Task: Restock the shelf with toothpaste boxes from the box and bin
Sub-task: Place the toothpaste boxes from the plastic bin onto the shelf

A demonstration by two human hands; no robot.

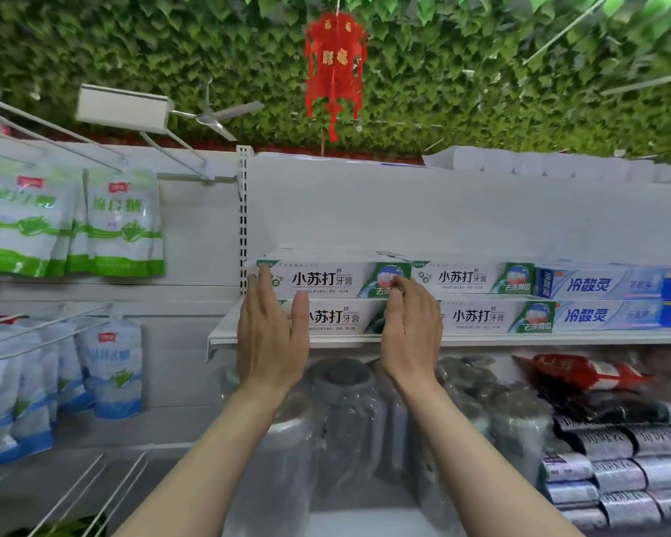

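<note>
A: from my feed, the toothpaste boxes (326, 281) look like glossy printed card, and the shelf (481, 339) is smooth white painted metal.

B: and below?

A: I see rolls (349, 405) in shiny clear plastic wrap. The bags (121, 222) look like glossy plastic too.

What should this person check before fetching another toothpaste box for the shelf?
1. Left hand free of any box: ok, fingers straight.
2. Right hand free: ok, fingertips only touch the top green toothpaste box.
3. Top box flush with the green box below: ok.
4. Shelf edge clear of overhang: ok.
5. Space left for more boxes: cannot tell.
6. Supply box and bin within reach: cannot tell, out of view.
</note>
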